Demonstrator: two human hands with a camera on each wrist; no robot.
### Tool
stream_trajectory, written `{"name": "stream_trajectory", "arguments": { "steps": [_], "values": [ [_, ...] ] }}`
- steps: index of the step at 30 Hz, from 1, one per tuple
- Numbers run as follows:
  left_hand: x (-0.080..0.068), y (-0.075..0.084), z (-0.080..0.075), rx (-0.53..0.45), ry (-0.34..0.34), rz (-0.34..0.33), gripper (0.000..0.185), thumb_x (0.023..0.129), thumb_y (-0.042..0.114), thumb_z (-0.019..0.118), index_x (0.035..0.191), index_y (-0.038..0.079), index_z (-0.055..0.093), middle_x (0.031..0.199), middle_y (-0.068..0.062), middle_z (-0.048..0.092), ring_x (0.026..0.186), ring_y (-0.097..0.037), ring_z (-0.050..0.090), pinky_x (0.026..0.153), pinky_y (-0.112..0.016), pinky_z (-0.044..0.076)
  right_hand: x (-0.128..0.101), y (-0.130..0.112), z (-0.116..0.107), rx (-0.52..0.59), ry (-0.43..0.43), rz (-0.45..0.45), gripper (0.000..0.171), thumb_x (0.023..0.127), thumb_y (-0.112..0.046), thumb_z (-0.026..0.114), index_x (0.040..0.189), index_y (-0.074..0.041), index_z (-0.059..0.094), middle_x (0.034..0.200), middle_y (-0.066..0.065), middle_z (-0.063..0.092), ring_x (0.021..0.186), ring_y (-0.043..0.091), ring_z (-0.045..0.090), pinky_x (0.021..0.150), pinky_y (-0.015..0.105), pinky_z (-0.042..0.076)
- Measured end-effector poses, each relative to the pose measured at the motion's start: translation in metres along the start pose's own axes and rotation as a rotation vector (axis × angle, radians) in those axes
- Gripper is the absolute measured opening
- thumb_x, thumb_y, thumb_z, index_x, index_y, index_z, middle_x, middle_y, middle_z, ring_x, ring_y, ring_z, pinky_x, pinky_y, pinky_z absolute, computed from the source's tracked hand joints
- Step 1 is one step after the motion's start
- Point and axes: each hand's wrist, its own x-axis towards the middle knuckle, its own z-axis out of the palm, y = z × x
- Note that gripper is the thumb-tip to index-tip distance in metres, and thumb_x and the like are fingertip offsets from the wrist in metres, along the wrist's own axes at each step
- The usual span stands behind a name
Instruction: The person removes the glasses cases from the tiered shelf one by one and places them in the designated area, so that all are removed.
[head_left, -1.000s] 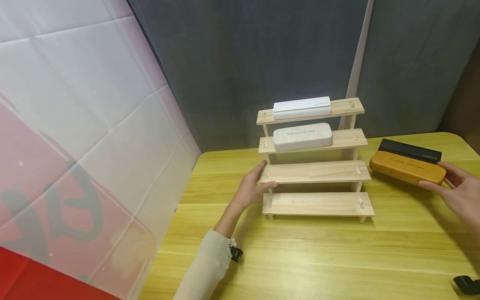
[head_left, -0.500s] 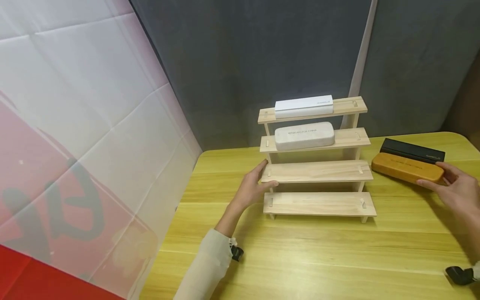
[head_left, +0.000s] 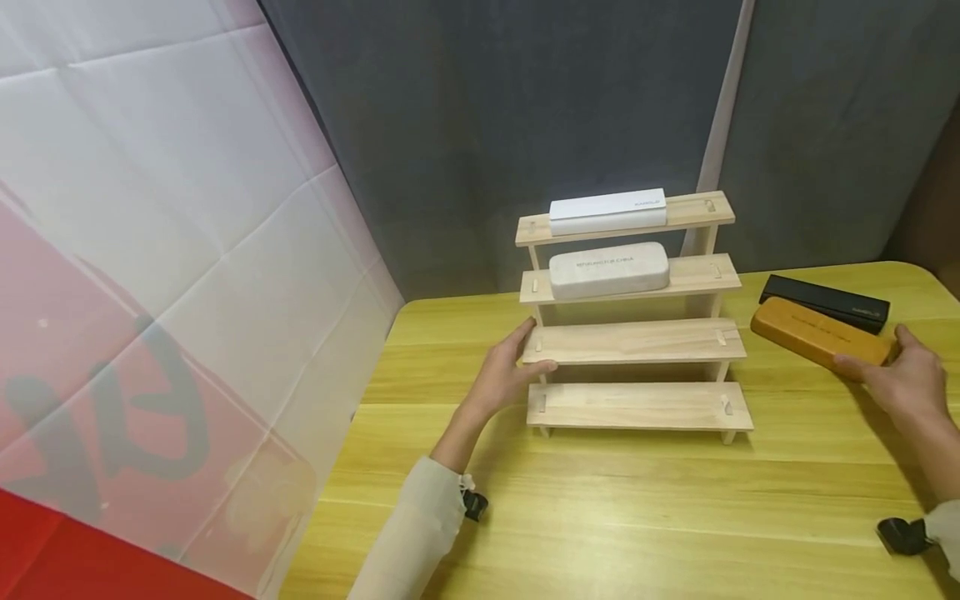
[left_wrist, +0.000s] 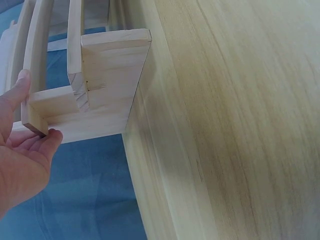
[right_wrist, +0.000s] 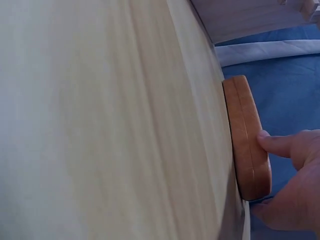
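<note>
a: where do the fingers sit?

b: the right hand (head_left: 903, 379) has thumb and fingers curled round the near end of the tan case (head_left: 817, 340), pinching it. the wrist view shows a fingertip pressed on the case's (right_wrist: 247, 140) edge while it lies flat on the table (head_left: 637, 508).

a: and the other one?

b: the left hand (head_left: 504, 375) grips the left end of the wooden rack's (head_left: 637, 342) third shelf, thumb on top, fingers underneath. its wrist view shows the shelf end (left_wrist: 37, 112) between thumb and fingers.

a: what lies around the tan case?

b: a black case (head_left: 825, 303) is just behind it, touching or nearly so; i cannot tell which. both are right of the rack, near it.

a: on the rack?

b: a white box (head_left: 607, 210) on the top shelf, a grey case (head_left: 608, 269) on the second. the lower two shelves are bare wood.
</note>
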Motion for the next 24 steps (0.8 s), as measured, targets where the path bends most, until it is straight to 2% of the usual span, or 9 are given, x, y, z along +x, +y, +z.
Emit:
{"name": "stream_trajectory", "arguments": {
  "steps": [1, 2, 5, 7, 11, 16, 24],
  "values": [
    [0.000, 0.000, 0.000, -0.001, 0.002, 0.002, 0.093, 0.096, 0.025, 0.082, 0.166, -0.002, 0.027, 0.171, -0.018, 0.028, 0.154, -0.033, 0.036, 0.124, -0.037, 0.036, 0.001, 0.000, -0.001, 0.008, -0.015, 0.001, 0.097, 0.105, -0.030, 0.068, 0.162, 0.014, 0.003, 0.146, 0.050, 0.033, 0.128, 0.065, 0.040, 0.103, 0.074, 0.042],
    [0.000, 0.001, -0.001, 0.001, 0.004, 0.004, 0.093, 0.096, 0.025, 0.082, 0.166, -0.003, 0.027, 0.171, -0.018, 0.028, 0.154, -0.033, 0.036, 0.124, -0.037, 0.035, 0.002, 0.000, -0.001, 0.010, -0.023, -0.011, 0.095, 0.104, -0.030, 0.069, 0.162, 0.014, 0.008, 0.142, 0.051, 0.035, 0.124, 0.065, 0.042, 0.098, 0.072, 0.047],
    [-0.001, 0.001, -0.001, -0.002, 0.005, 0.000, 0.093, 0.096, 0.025, 0.082, 0.166, -0.001, 0.027, 0.171, -0.018, 0.028, 0.154, -0.032, 0.036, 0.124, -0.036, 0.035, 0.004, 0.003, 0.001, 0.004, -0.033, -0.054, 0.084, 0.104, -0.027, 0.070, 0.156, 0.018, 0.021, 0.128, 0.049, 0.041, 0.109, 0.062, 0.048, 0.082, 0.066, 0.049],
    [-0.001, 0.001, -0.001, -0.002, 0.003, -0.002, 0.093, 0.096, 0.026, 0.082, 0.166, 0.000, 0.027, 0.172, -0.017, 0.028, 0.155, -0.032, 0.036, 0.124, -0.035, 0.035, 0.004, 0.004, 0.002, 0.001, -0.042, -0.066, 0.084, 0.104, -0.025, 0.070, 0.155, 0.019, 0.021, 0.127, 0.049, 0.041, 0.107, 0.061, 0.047, 0.081, 0.066, 0.048],
    [-0.001, 0.000, 0.001, -0.001, 0.000, -0.008, 0.093, 0.096, 0.026, 0.081, 0.167, 0.000, 0.027, 0.172, -0.017, 0.027, 0.155, -0.031, 0.036, 0.124, -0.035, 0.035, 0.006, 0.005, 0.005, -0.008, -0.035, -0.044, 0.085, 0.105, -0.022, 0.068, 0.160, 0.016, 0.015, 0.136, 0.052, 0.036, 0.117, 0.065, 0.043, 0.094, 0.073, 0.043],
    [-0.001, 0.001, 0.001, -0.009, 0.002, -0.017, 0.092, 0.097, 0.025, 0.081, 0.167, 0.000, 0.027, 0.171, -0.018, 0.028, 0.154, -0.031, 0.036, 0.124, -0.036, 0.036, 0.008, 0.004, 0.007, -0.011, 0.011, -0.040, 0.064, 0.106, -0.013, 0.064, 0.148, 0.018, 0.027, 0.133, 0.048, 0.041, 0.121, 0.065, 0.043, 0.099, 0.074, 0.041],
    [-0.001, 0.001, 0.001, -0.006, 0.002, -0.016, 0.092, 0.096, 0.025, 0.082, 0.167, 0.000, 0.027, 0.171, -0.018, 0.028, 0.154, -0.032, 0.036, 0.124, -0.036, 0.035, 0.012, 0.001, 0.009, 0.003, 0.005, 0.002, 0.075, 0.106, -0.018, 0.065, 0.158, 0.015, 0.021, 0.145, 0.049, 0.034, 0.132, 0.066, 0.037, 0.109, 0.075, 0.037]
  ]
}}
